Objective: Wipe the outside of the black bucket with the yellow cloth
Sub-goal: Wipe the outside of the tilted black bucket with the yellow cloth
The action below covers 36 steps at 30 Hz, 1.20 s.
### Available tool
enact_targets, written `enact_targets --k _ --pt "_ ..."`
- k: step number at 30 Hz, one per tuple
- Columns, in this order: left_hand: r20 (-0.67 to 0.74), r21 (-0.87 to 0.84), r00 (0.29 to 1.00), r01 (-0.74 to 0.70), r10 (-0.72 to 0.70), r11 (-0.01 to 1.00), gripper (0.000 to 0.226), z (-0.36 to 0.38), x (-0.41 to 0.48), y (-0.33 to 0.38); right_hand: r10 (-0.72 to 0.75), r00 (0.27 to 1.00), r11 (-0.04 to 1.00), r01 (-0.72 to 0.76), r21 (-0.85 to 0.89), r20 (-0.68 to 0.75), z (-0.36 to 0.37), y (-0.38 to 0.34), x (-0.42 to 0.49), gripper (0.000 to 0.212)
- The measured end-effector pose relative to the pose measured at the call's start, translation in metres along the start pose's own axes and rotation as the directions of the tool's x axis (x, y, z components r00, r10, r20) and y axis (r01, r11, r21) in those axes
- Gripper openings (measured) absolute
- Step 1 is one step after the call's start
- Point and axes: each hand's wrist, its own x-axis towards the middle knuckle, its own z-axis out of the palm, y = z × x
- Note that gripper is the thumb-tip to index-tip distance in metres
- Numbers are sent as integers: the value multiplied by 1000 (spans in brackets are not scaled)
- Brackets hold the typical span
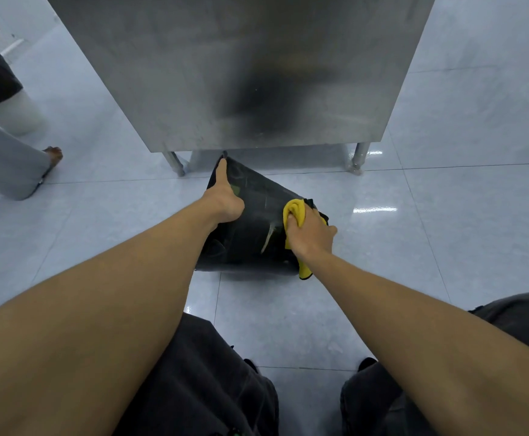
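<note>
Black bucket (250,221): lying tipped over on the pale tiled floor (445,215), just in front of the stainless steel table (241,73), its far end reaching toward the table's front edge.
Yellow cloth (296,212): bunching up against the right side of the bucket's outer wall, one end hanging down to the floor below the wrist.
Right hand (309,236): pressing the cloth onto the bucket, fingers curling shut around the bunched fabric.
Left hand (225,199): steadying the bucket on its left upper side, thumb stretching up along the wall toward the far rim, palm lying on the plastic; the other fingers are hidden behind the bucket, so how they are gripping cannot be told.
Table legs (175,163): standing on the floor just beyond the bucket.
Another person's trouser leg (8,162): showing at the left edge, well apart from the bucket.
Bin (2,96): standing behind that leg, a black liner covering its top.
</note>
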Motion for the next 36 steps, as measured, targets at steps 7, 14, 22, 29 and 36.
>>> enact_targets --k 7,14,22,29,36 --pt "-23 -99 999 -49 47 994 97 6 3 5 -439 898 893 441 96 -38 -8 -47 -17 50" --pt "-153 -80 986 -74 61 994 67 2 6 -6 -261 964 964 257 -72 -55 0 -7 4 38" --pt "-175 -12 984 -42 39 999 72 7 15 -4 -191 981 982 191 9 -31 3 -12 9 36" --pt "-143 -54 989 -50 42 997 72 4 14 -4 -560 827 820 545 174 51 10 -40 -4 47" --pt "-206 42 978 -16 24 999 63 -3 12 -11 -306 950 951 308 29 -61 -2 -1 5 20"
